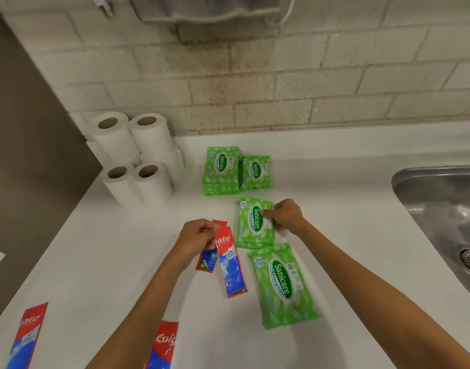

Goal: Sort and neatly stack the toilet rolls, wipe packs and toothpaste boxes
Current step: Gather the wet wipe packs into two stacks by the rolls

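My left hand [199,237] grips the top of a red and blue toothpaste box [232,267], with a second toothpaste box [207,259] just behind it. My right hand [288,215] pinches the right edge of a green wipe pack [253,225] lying on the white counter [122,249]. Another wipe pack [283,284] lies nearer to me. Further back sit a stack of wipe packs [221,170] and a single pack [256,172] beside it. White toilet rolls [138,155] stand stacked in the back left corner. Two more toothpaste boxes [26,339] [162,344] lie at the front left.
A steel sink [441,209] with a drain is set into the counter at the right. A tiled wall [281,83] runs along the back, with a dispenser mounted above. The counter's left edge drops off beside a brown wall.
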A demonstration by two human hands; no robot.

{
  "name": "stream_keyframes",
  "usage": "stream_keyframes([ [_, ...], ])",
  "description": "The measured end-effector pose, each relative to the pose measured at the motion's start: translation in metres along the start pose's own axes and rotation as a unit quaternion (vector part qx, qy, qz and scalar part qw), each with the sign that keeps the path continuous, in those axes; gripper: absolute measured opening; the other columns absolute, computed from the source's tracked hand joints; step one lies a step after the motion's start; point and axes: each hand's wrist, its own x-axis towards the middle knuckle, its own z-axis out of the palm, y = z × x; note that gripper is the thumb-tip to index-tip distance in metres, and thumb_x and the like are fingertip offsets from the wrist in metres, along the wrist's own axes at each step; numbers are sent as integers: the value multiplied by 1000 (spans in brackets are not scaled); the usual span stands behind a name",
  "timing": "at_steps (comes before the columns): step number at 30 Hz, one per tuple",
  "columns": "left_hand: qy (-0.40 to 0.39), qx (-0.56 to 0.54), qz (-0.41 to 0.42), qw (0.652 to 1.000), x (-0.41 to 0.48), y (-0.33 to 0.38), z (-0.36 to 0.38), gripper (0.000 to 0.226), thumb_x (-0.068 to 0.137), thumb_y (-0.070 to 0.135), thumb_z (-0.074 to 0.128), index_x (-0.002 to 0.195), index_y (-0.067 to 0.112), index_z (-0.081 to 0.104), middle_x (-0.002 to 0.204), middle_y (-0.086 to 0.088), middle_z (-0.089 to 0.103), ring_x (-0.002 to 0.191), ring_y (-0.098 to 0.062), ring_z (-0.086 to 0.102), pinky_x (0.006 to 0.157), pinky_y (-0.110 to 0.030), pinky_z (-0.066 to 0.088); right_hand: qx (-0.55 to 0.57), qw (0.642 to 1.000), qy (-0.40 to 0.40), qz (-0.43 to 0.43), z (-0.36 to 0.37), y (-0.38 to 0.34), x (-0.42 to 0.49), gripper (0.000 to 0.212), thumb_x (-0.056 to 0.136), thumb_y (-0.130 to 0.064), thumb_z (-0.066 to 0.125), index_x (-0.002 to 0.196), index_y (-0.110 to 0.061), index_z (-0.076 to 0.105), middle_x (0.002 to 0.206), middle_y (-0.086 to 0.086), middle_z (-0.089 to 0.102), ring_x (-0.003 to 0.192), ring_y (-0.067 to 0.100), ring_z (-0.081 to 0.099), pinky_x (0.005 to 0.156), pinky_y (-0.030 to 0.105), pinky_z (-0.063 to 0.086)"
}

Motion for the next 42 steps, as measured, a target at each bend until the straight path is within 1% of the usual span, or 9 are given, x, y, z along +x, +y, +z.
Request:
stream_keyframes([
  [5, 2, 122, -1, 993, -18, -18, 8, 10, 91, 5, 54, 87, 7, 62, 77, -6, 63, 54, -7, 58, 47, -15, 50, -1, 1000, -7, -3, 0, 0, -10, 28, 74, -27, 76, 72, -2, 62, 59, 7, 52, 64, 24, 55, 81, 42, 55],
  [10, 63, 274, 68, 957, -27, -14, 27, 17, 91, 16, 53, 75, 19, 55, 98, -6, 70, 75, -16, 58, 66, -23, 41, 13, 1000, -14, 1, 1, 2, -19, 30, 74, -25, 76, 86, 0, 65, 72, 15, 60, 63, 22, 54, 74, 38, 54],
  [13, 71, 256, 72, 961, -24, -4, 41, 18, 92, 20, 52, 105, 12, 62, 114, -9, 67, 100, -23, 62, 78, -23, 41, 20, 1000, -13, 6, 0, 4, -24, 32, 74, -25, 76, 81, 6, 67, 78, 22, 66, 63, 24, 58, 77, 41, 57],
  [15, 61, 242, 63, 966, -21, 2, 51, 37, 93, 23, 52, 125, 6, 53, 121, -11, 62, 113, -25, 58, 89, -27, 42, 17, 1000, -20, 10, 0, 6, -27, 32, 74, -23, 76, 59, -4, 56, 60, 14, 59, 50, 23, 55, 61, 34, 55],
  [21, 52, 211, 22, 976, -6, 16, 72, 21, 91, 24, 53, 85, 5, 53, 85, -6, 56, 71, -15, 46, 60, -26, 34, 51, 998, -22, 32, -1, 8, -24, 39, 74, -20, 76, 51, -8, 47, 50, 9, 51, 40, 19, 48, 46, 25, 42],
  [26, 33, 134, -46, 989, 5, 24, 69, 40, 87, 19, 59, 56, 12, 34, 59, 0, 36, 52, -11, 34, 47, -23, 26, 94, 993, -43, 58, -2, 6, -20, 34, 73, -17, 78, 57, -5, 51, 52, 9, 49, 41, 21, 46, 47, 28, 45],
  [31, 9, -30, -78, 996, 13, 37, 71, 21, 86, 12, 62, 67, 9, 54, 79, -12, 62, 72, -24, 61, 71, -37, 54, 191, 972, -91, 98, -12, 1, -19, 22, 78, -7, 73, 68, -2, 54, 57, 7, 43, 44, 16, 35, 38, 20, 33],
  [39, -44, -163, -77, 983, 17, 54, 73, 3, 91, 6, 56, 94, 7, 56, 81, -6, 62, 71, -17, 60, 64, -31, 51, 255, 951, -118, 129, -32, -2, -29, 19, 81, -20, 71, 78, -8, 57, 72, 5, 58, 57, 13, 52, 48, 21, 44],
  [42, -38, -199, -63, 977, 21, 60, 75, 24, 90, 8, 58, 113, 5, 55, 86, -4, 64, 75, -16, 61, 67, -31, 51, 339, 919, -158, 127, -36, -4, -28, 20, 82, -20, 70, 93, -8, 58, 84, 6, 63, 70, 15, 60, 54, 26, 53],
])
